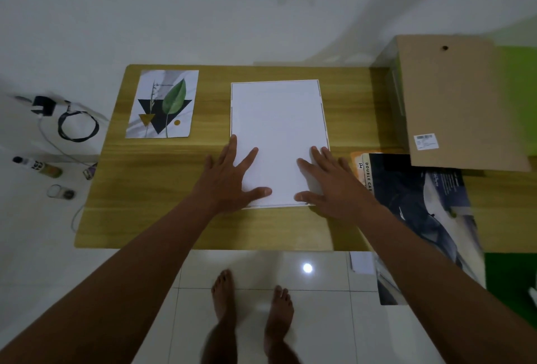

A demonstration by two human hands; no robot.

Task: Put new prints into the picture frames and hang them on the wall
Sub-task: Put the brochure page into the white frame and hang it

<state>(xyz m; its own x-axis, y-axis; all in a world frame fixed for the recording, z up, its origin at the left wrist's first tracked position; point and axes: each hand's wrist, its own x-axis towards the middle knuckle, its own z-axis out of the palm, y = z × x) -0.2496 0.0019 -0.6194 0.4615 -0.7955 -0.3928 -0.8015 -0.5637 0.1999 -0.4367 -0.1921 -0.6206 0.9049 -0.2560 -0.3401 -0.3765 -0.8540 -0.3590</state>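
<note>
A white picture frame lies flat in the middle of the wooden table, with a blank white sheet laid inside it. My left hand presses flat on the sheet's lower left corner, fingers spread. On the lower right corner my right hand presses the same way, palm down. A leaf print with a green leaf and a dark triangle lies face up at the table's back left, apart from both hands.
A brown backing board with a barcode label lies at the table's right end, overlapping a dark printed box. On the floor to the left are a charger with a coiled cable and small bottles. My bare feet stand below the table's front edge.
</note>
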